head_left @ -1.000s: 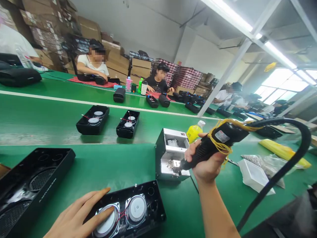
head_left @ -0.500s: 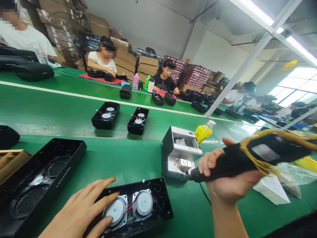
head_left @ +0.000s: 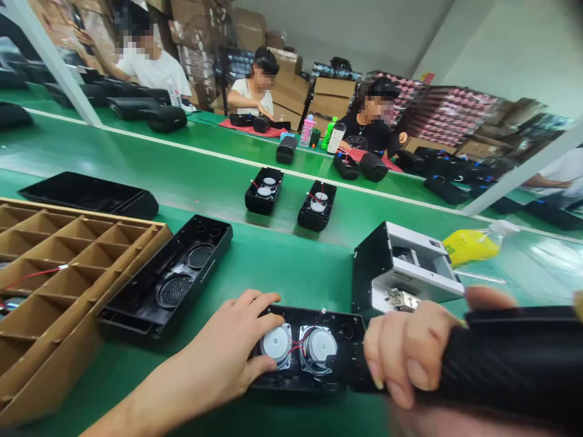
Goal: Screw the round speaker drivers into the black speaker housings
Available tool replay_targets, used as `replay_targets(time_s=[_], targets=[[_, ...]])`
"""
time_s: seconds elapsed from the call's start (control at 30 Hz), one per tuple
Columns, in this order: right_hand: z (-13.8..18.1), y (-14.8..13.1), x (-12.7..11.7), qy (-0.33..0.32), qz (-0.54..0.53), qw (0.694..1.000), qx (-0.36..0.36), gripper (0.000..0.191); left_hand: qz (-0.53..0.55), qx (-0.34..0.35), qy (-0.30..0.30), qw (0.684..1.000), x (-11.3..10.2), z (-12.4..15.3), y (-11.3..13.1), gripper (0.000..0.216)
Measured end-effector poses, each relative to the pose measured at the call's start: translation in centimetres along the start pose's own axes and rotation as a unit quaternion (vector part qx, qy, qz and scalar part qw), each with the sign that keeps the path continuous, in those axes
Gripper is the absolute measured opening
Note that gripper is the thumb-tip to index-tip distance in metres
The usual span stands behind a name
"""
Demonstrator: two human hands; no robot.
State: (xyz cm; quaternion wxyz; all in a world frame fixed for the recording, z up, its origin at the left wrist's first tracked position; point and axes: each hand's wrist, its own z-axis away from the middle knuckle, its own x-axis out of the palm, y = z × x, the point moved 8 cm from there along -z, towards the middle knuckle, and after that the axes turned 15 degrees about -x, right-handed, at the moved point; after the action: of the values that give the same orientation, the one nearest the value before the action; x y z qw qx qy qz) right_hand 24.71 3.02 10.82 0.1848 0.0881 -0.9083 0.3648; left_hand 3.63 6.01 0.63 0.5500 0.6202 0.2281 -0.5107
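A black speaker housing (head_left: 339, 370) with two round silver drivers and red wires lies on the green bench in front of me. My left hand (head_left: 232, 349) grips its left end, fingers curled over the top edge beside the left driver. My right hand (head_left: 407, 358) is wrapped round a thick black electric screwdriver (head_left: 505, 358), whose tip points left onto the housing's right part near the right driver. The tip itself is hidden by my fingers.
A silver and black screw feeder box (head_left: 401, 270) stands just behind the housing, with a yellow bottle (head_left: 471, 244) beyond it. A long black grille shell (head_left: 170, 282) and a cardboard divider tray (head_left: 54, 267) lie to the left. Two housings ride the belt (head_left: 291, 197). Several people sit opposite.
The view swung left and down. My right hand brought the screwdriver from the feeder box down to the housing. My left hand shifted from lying over the left driver to gripping the housing's edge.
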Motion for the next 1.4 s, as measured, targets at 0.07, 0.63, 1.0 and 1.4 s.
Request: replay_targets(time_s=[0.07,0.63,1.0,1.4], targets=[[0.9,1.4,0.6,-0.003,-0.031,0.999,-0.007,0.051,0.013,0.006,0.001,1.0,0.0,0.2,0.0,0.047],[2.9,5.1,1.7,0.027,-0.052,0.997,0.048,0.076,0.029,0.019,0.005,0.999,-0.1,0.4,0.2,0.043],[3.3,5.5,2.0,0.003,-0.047,0.998,0.044,0.077,0.028,0.012,-0.008,0.999,-0.4,0.4,0.5,0.043],[4.6,4.7,3.6,-0.061,-0.049,0.997,0.026,0.037,0.017,0.01,-0.013,1.0,-0.3,0.6,0.7,0.044]])
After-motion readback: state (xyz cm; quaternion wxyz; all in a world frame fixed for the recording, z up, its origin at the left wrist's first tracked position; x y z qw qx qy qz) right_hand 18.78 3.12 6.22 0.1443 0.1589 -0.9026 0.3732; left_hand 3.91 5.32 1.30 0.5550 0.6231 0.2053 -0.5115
